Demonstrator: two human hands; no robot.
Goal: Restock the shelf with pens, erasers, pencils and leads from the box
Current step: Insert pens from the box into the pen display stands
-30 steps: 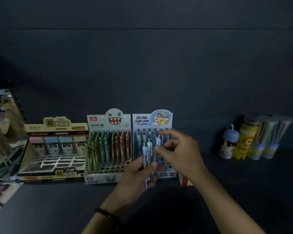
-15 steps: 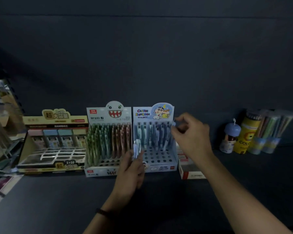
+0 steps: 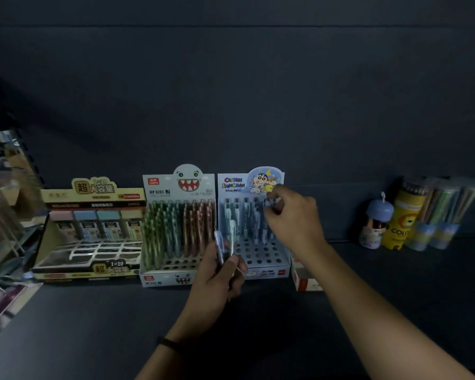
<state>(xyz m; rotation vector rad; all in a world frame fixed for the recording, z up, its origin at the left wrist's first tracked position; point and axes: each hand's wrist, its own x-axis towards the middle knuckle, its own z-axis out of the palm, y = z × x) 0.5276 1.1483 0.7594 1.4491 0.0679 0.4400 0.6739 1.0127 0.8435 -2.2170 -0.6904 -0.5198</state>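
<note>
step: slotting pens one by one into a display stand, judged from the pose
left hand (image 3: 220, 272): grip clenched round a bundle of pale blue plastic pens (image 3: 232, 231), tips down, tops up; held just near of the stand, likely as a feed stock for the other hand
right hand (image 3: 291, 218): grip pinching the top of a single pale blue plastic pen (image 3: 267, 207) at the far right slots; blurred, so seated or not cannot be told
target: blue-and-white cardboard cartoon display stand (image 3: 258, 272), centre of the dark shelf (image 3: 93, 325); far rows filled, near rows of holes bare, so judged partly stocked
why far first: filling from the back probably keeps standing pens out of the reaching hand's way
left neighbour: pale cardboard monster-face display stand (image 3: 176, 275), touching the target's left side, packed with green and pink pens, only the nearest holes open
far left: yellow cardboard lead-refill tray (image 3: 93, 193), cases in its far row, near grid mostly bare
right of target: small red-and-white carton (image 3: 303, 281), partly hidden by the right forearm
far right: clear and yellow tubs of coloured pencils (image 3: 406, 218), well apart from the hands
risk: crowded slots, easy to knock a neighbour pen while pressing down
</note>
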